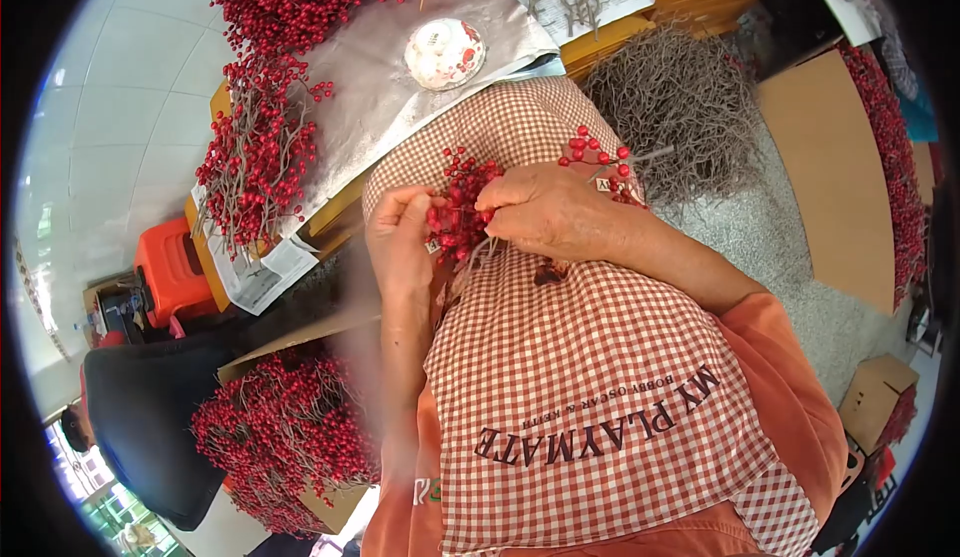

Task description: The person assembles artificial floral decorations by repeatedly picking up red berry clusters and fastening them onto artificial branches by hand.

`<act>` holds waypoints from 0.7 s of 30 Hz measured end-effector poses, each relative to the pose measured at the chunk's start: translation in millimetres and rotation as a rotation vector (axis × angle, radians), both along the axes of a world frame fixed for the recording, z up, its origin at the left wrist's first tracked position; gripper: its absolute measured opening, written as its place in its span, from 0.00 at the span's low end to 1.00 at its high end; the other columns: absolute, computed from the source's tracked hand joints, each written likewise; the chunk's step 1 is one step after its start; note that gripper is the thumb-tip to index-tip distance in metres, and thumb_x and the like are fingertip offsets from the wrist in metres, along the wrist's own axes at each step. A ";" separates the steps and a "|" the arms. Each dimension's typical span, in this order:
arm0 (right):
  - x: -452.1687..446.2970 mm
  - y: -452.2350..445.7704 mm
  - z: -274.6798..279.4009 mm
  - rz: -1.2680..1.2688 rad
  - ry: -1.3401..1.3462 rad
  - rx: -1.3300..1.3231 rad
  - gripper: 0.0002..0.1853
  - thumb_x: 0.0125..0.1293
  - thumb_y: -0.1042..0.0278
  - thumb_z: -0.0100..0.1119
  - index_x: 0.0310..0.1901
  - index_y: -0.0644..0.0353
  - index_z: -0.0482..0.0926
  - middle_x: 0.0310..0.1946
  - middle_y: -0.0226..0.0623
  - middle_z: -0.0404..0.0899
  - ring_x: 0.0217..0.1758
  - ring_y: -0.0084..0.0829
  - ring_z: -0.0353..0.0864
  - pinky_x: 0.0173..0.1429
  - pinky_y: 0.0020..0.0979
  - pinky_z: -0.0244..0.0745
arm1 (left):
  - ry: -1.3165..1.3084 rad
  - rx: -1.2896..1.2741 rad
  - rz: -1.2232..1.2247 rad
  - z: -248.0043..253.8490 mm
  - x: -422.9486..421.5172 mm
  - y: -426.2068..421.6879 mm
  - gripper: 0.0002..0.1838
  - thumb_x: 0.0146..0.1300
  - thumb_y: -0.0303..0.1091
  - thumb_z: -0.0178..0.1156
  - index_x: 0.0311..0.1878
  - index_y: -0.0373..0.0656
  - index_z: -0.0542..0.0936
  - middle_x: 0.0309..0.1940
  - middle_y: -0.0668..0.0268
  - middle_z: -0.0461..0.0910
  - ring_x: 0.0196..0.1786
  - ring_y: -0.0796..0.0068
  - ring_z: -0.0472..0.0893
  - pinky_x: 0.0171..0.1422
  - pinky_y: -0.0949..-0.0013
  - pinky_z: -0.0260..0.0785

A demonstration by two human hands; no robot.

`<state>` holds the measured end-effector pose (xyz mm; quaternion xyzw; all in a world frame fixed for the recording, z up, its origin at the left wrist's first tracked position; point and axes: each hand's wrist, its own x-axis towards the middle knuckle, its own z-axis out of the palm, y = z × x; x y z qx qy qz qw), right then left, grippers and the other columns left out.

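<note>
A bunch of small red berries on stems (462, 219) is between my two hands, above the lap of a red-and-white checked apron (590, 387). My left hand (402, 232) is closed, thumb and fingertips pinched at the bunch's left edge. From the other side, my right hand (555, 212) grips the berries with thumb and forefinger; its remaining fingers are curled and partly hidden. Beyond my right hand, a berry sprig (600, 157) with a grey stem pokes out. Whether that sprig joins the held bunch I cannot tell.
Ahead, a covered table (370, 67) bears a berry heap (300, 2), a berry-branch bundle (260, 157) and a round patterned container (445, 54). Bare grey twigs (680, 107) are piled at the right. A berry-filled box (285, 432) and a red stool (178, 272) stand left.
</note>
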<state>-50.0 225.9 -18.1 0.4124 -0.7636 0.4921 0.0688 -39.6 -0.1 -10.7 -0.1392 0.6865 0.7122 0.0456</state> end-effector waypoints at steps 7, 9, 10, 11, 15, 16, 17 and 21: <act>-2.6 -3.0 1.8 0.171 -0.173 -0.162 0.04 0.57 0.71 0.63 0.34 0.59 0.82 0.41 0.40 0.81 0.37 0.35 0.82 0.39 0.32 0.76 | 0.298 -0.280 0.061 0.8 4.5 8.8 0.02 0.62 0.23 0.60 0.35 0.36 0.78 0.31 0.68 0.79 0.31 0.81 0.74 0.35 0.79 0.67; -9.7 -2.9 4.9 0.117 -0.247 -0.224 0.04 0.57 0.72 0.63 0.35 0.60 0.83 0.40 0.40 0.81 0.37 0.32 0.82 0.39 0.29 0.75 | 0.357 -0.367 -0.164 7.1 15.4 16.7 0.02 0.62 0.23 0.59 0.34 0.36 0.77 0.30 0.68 0.78 0.31 0.82 0.73 0.36 0.79 0.67; -14.3 -3.2 5.9 0.067 -0.313 -0.288 0.05 0.58 0.73 0.63 0.36 0.61 0.83 0.39 0.40 0.81 0.37 0.29 0.81 0.39 0.27 0.74 | 0.420 -0.455 -0.387 11.9 19.1 19.7 0.02 0.63 0.23 0.59 0.34 0.35 0.76 0.30 0.68 0.76 0.32 0.82 0.73 0.38 0.79 0.66; -16.8 -6.1 -0.5 0.032 -0.306 -0.386 0.06 0.58 0.76 0.62 0.38 0.63 0.83 0.36 0.38 0.79 0.36 0.26 0.78 0.40 0.24 0.73 | 0.455 -0.480 -0.345 16.4 18.3 21.7 0.02 0.62 0.21 0.60 0.34 0.35 0.76 0.29 0.68 0.75 0.32 0.82 0.72 0.38 0.79 0.66; -11.7 -4.3 -3.1 -0.097 -0.708 -0.640 0.05 0.55 0.75 0.61 0.34 0.64 0.82 0.29 0.36 0.77 0.32 0.31 0.77 0.39 0.28 0.72 | 0.474 -0.543 -0.314 23.5 15.3 8.0 0.01 0.63 0.22 0.58 0.35 0.35 0.77 0.30 0.68 0.75 0.32 0.82 0.73 0.38 0.79 0.66; -11.8 -4.4 -5.1 -0.090 -0.712 -0.639 0.05 0.55 0.75 0.61 0.34 0.64 0.82 0.29 0.36 0.77 0.32 0.31 0.77 0.39 0.28 0.72 | 0.471 -0.546 -0.308 22.3 17.3 6.7 0.01 0.63 0.22 0.58 0.35 0.35 0.77 0.30 0.68 0.75 0.32 0.82 0.73 0.38 0.79 0.66; -12.5 -3.6 -7.9 -0.089 -0.569 -0.468 0.05 0.56 0.75 0.61 0.35 0.64 0.82 0.28 0.36 0.77 0.32 0.31 0.77 0.39 0.29 0.73 | 0.371 -0.439 -0.230 21.4 19.1 6.5 0.01 0.63 0.23 0.58 0.35 0.36 0.77 0.30 0.68 0.75 0.33 0.81 0.73 0.39 0.77 0.67; -19.2 4.3 -28.0 -0.174 -0.516 -0.201 0.05 0.58 0.77 0.59 0.36 0.66 0.82 0.32 0.32 0.79 0.35 0.21 0.76 0.38 0.24 0.71 | 0.347 0.231 -0.035 23.3 13.8 5.6 0.05 0.65 0.28 0.58 0.36 0.37 0.76 0.31 0.67 0.73 0.35 0.80 0.72 0.41 0.74 0.67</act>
